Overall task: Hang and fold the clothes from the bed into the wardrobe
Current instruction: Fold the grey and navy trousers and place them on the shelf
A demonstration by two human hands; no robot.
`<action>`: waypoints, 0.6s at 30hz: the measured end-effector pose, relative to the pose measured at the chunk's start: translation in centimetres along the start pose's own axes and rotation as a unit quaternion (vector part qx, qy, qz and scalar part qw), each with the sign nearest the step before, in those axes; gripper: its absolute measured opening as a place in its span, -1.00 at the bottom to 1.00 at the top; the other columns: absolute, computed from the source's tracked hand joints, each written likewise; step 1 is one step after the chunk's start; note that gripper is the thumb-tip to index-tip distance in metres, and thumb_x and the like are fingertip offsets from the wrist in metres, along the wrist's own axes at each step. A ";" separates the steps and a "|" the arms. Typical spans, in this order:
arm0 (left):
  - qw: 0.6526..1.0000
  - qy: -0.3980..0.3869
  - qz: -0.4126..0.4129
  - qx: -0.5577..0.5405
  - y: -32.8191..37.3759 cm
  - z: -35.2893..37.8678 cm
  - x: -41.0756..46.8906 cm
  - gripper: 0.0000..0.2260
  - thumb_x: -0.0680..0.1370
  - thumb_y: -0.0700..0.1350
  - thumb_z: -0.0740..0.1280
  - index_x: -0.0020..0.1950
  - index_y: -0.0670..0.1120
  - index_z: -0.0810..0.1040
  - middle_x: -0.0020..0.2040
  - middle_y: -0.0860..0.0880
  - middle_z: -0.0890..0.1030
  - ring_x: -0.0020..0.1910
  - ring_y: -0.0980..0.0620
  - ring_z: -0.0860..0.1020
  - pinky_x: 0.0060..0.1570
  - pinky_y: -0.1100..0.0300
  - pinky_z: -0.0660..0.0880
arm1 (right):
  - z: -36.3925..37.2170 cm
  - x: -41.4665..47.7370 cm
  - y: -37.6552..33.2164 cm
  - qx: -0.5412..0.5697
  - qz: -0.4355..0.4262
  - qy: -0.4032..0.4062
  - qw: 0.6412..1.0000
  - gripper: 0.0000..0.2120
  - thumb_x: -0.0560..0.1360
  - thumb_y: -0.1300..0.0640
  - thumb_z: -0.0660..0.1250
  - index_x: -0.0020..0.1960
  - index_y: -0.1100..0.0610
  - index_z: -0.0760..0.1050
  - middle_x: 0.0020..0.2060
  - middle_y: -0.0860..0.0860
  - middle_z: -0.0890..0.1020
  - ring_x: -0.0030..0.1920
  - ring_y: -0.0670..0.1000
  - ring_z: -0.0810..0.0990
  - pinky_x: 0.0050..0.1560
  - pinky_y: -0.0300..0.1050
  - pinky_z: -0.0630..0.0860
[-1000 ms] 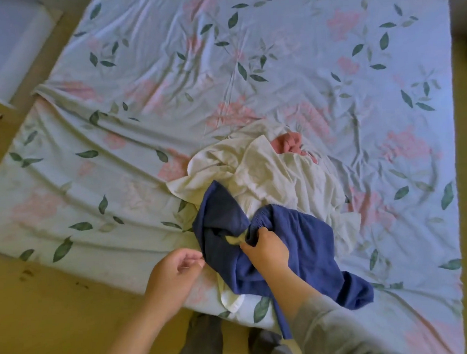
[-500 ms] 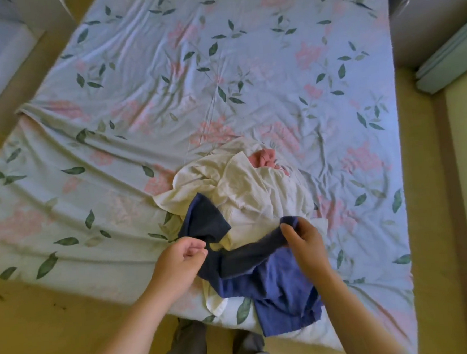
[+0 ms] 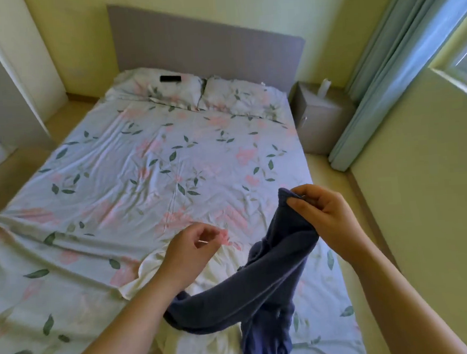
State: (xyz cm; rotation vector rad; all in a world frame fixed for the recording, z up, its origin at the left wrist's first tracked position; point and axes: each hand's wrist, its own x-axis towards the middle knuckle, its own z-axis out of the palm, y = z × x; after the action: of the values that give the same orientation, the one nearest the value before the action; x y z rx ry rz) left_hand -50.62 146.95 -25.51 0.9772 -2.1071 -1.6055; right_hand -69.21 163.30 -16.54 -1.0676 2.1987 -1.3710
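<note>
Navy-blue garment (image 3: 277, 259) hangs in a twisted length from the right hand (image 3: 323, 214), which pinches its upper edge between thumb and fingertips, raised above the near right part of the bed (image 3: 143, 169). Its lower end trails down onto a crumpled white garment (image 3: 210, 341) lying on the floral sheet at the near edge. The left hand (image 3: 193, 251) hovers over that white cloth, fingers loosely curled, apart from the blue fabric. Two pillows (image 3: 237, 96) lie against the grey headboard (image 3: 206, 40); a small black object (image 3: 170, 78) rests on the left one. A grey nightstand (image 3: 319, 121) stands beside the bed, near pale curtains (image 3: 390, 63).
</note>
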 end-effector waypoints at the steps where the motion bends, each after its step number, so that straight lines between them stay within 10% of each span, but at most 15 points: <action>1: 1.000 -0.003 0.026 0.001 1.8 -0.1 0.2 -0.96 0.51 -0.02 0.42 -0.07 0.13 0.61 -0.14 0.21 0.66 -0.10 0.25 0.61 -0.19 0.47 0.45 | -1.0 0.2 -1.5 0.004 -0.026 0.010 1.000 -0.92 0.55 0.16 0.37 -0.05 0.02 0.64 -0.22 -0.07 0.71 -0.15 -0.06 0.67 -0.11 -0.15 0.60; 11: 0.971 -0.061 0.228 -0.032 15.4 1.3 -0.6 -0.87 0.45 -0.03 0.49 -0.05 0.05 0.61 -0.15 0.17 0.68 -0.16 0.18 0.65 -0.10 0.27 0.59 | -6.7 0.4 -13.9 0.017 -0.204 0.054 0.977 -0.88 0.54 0.20 0.38 -0.09 -0.01 0.63 -0.28 -0.07 0.70 -0.26 -0.10 0.65 -0.24 -0.25 0.57; 18: 0.952 0.017 0.303 0.033 18.4 1.7 -0.7 -0.67 0.49 -0.18 0.33 -0.40 -0.03 0.27 -0.53 0.12 0.30 -0.51 0.17 0.27 -0.44 0.35 0.25 | -9.2 -1.0 -17.4 0.031 -0.249 0.117 0.961 -0.92 0.54 0.21 0.36 -0.09 0.09 0.61 -0.33 -0.08 0.66 -0.31 -0.15 0.60 -0.28 -0.30 0.54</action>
State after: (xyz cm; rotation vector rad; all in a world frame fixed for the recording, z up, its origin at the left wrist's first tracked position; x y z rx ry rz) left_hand -57.20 151.17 -8.80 0.3066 -2.1546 -1.1984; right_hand -67.00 165.29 2.96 -1.5812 2.1048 -1.8459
